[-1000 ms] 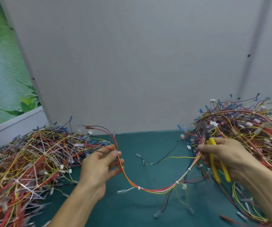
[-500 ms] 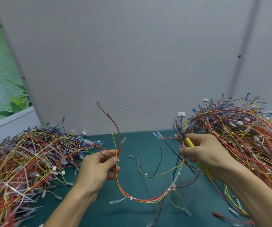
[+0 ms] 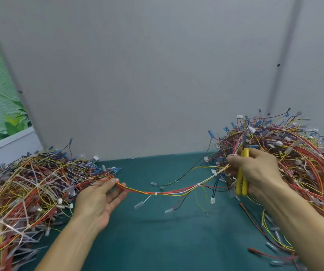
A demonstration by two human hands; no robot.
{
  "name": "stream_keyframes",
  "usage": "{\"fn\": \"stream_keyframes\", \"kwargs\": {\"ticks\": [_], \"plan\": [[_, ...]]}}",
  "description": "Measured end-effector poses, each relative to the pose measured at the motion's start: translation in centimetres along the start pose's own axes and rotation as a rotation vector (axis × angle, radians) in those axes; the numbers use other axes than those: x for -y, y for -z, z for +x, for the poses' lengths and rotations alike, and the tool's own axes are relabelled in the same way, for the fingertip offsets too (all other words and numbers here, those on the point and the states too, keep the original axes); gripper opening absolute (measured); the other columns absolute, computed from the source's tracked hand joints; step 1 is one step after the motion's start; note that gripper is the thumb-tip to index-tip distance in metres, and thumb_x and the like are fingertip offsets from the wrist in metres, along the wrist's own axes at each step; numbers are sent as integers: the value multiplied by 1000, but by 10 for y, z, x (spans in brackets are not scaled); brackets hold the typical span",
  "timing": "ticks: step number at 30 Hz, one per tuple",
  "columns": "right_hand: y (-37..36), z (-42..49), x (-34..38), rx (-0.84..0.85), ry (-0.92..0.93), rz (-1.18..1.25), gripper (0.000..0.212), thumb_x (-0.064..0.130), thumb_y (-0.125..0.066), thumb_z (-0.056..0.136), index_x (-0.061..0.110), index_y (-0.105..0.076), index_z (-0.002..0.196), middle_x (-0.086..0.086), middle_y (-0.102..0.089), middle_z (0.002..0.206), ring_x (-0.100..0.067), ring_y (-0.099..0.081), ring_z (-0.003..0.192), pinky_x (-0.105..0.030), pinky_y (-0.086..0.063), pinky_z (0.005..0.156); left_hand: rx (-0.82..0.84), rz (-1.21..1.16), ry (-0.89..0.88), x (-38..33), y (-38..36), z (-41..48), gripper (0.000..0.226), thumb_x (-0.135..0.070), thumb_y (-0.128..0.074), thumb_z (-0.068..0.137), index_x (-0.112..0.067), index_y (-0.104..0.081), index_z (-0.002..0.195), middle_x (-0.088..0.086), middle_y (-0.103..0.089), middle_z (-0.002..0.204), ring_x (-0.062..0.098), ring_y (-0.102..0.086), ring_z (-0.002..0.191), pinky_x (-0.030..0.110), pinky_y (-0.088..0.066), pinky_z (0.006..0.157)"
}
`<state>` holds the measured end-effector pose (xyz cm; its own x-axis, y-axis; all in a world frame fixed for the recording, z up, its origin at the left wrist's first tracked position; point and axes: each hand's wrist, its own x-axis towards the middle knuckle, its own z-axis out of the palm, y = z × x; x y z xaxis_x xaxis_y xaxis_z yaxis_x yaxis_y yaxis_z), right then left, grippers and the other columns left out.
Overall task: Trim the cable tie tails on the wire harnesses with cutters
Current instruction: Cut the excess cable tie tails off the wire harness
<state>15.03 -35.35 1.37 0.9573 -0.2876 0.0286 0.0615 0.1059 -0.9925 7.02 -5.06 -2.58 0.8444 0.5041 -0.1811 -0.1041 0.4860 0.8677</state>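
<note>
One wire harness (image 3: 174, 191) of red, yellow and white wires stretches between my hands above the green mat, with small white cable ties along it. My left hand (image 3: 100, 196) pinches its left end between thumb and fingers at the edge of the left pile. My right hand (image 3: 255, 173) grips the yellow-handled cutters (image 3: 242, 173), jaws pointing up, and also holds the harness's right end against them. A short cable tie tail sticks out below the middle tie (image 3: 156, 193).
A large heap of harnesses with long white tie tails (image 3: 26, 192) lies at the left. Another heap (image 3: 294, 153) lies at the right, behind my right hand. The green mat (image 3: 157, 241) runs between them, with a grey wall (image 3: 157, 75) behind.
The harness has been pulled out nearly straight between my hands; its raised left end has come down to the left pile. My right hand has moved right with the cutters now upright.
</note>
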Motion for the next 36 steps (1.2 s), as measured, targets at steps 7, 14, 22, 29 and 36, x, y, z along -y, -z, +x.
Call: {"fn": "stream_keyframes", "kwargs": {"ticks": [7, 14, 22, 29, 36], "plan": [[-1, 5, 9, 6, 106, -54, 20, -4, -75, 77, 9, -61, 74, -7, -60, 67, -25, -52, 59, -37, -48, 59, 35, -40, -13, 2, -13, -4, 14, 3, -56, 90, -8, -58, 82, 10, -63, 78, 23, -70, 64, 35, -60, 56], [-15, -4, 20, 37, 292, -332, 11, 7, -76, 74, 12, -67, 77, -16, -69, 75, -29, -65, 63, -44, -57, 64, 78, 688, 158, 11, -24, -21, 28, -42, -63, 89, -16, -58, 97, 8, -55, 100, 32, -61, 94, 42, -52, 80], [-49, -17, 26, 202, 320, -513, 9, 13, -75, 75, 11, -67, 79, -13, -70, 76, -32, -68, 74, -47, -58, 72, 442, 1460, -621, 48, -73, -48, 33, -48, -65, 82, -18, -66, 95, -4, -68, 90, 19, -57, 79, 30, -47, 77], [-63, -25, 34, 77, 745, -707, 17, 15, -65, 86, 9, -65, 101, -13, -62, 96, -35, -58, 86, -41, -47, 76, 323, 1096, -505, 70, -93, -31, 17, -29, -67, 85, -12, -69, 79, 3, -54, 59, 18, -42, 60, 24, -39, 58], [-61, -43, -1, 60, 563, -896, 31, 50, -55, 90, 23, -42, 83, -15, -67, 93, -40, -59, 91, -37, -31, 65, 254, 945, -521, 63, -98, -26, 9, -26, -67, 82, -20, -74, 80, 2, -61, 59, 17, -44, 56, 30, -45, 64]]}}
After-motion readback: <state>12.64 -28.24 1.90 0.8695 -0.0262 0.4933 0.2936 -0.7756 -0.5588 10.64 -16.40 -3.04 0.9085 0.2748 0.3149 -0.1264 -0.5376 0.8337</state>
